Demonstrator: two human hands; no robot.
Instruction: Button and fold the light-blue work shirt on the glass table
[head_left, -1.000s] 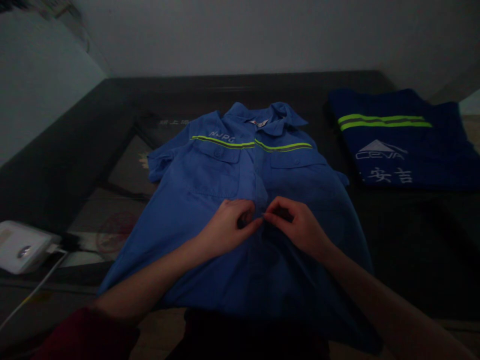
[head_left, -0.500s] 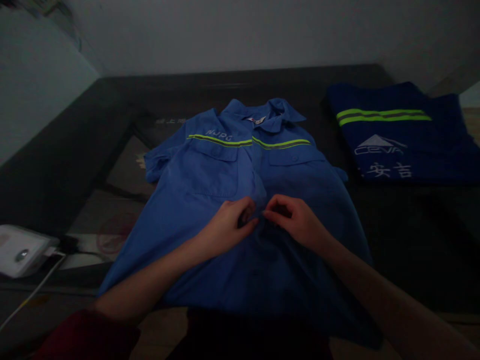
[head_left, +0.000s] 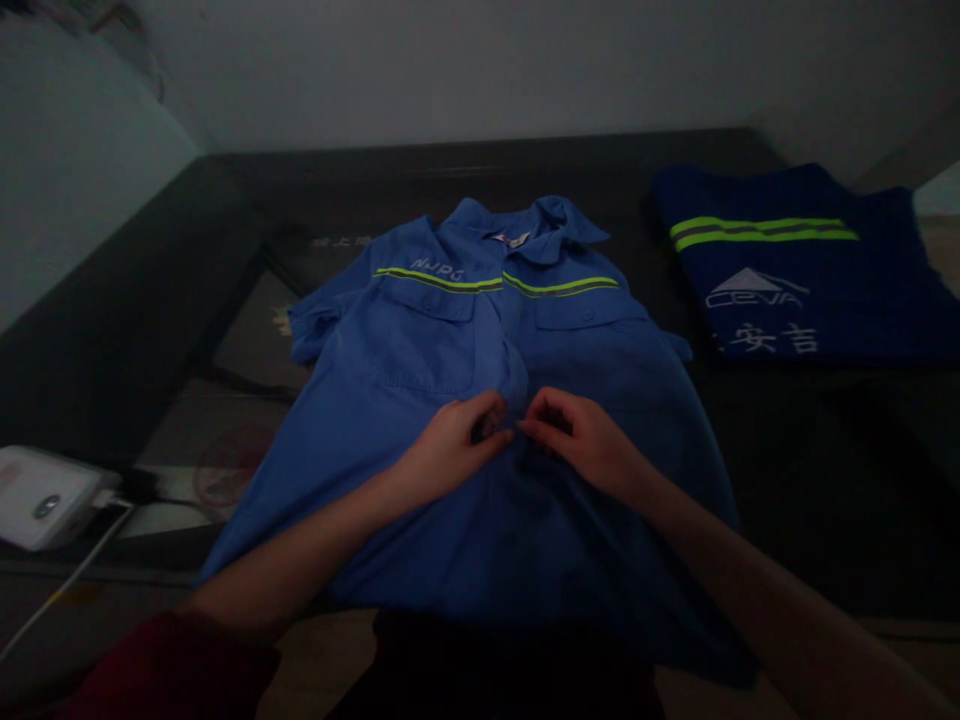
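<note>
A blue short-sleeved work shirt (head_left: 427,350) lies front side up, its collar pointing away from me and its hem hanging over the near edge. Yellow-green reflective stripes cross the chest above two flap pockets. At the middle of the front opening, my left hand (head_left: 465,432) is closed, thumb and fingers pinching the shirt's placket. Close beside it, my right hand (head_left: 574,435) pinches the other side of the opening, the fingertips almost meeting. Whether a button sits between the fingers is too dark and small to make out.
A folded dark blue garment (head_left: 795,265) with a reflective stripe and white lettering rests at the right of the dark table (head_left: 480,160). At the left edge lies a white device (head_left: 56,500) with a cable plugged in. A pale wall (head_left: 480,70) rises behind the table.
My right hand has shifted slightly left, bringing its fingertips closer to my left hand at the placket. The shirt lies almost the same.
</note>
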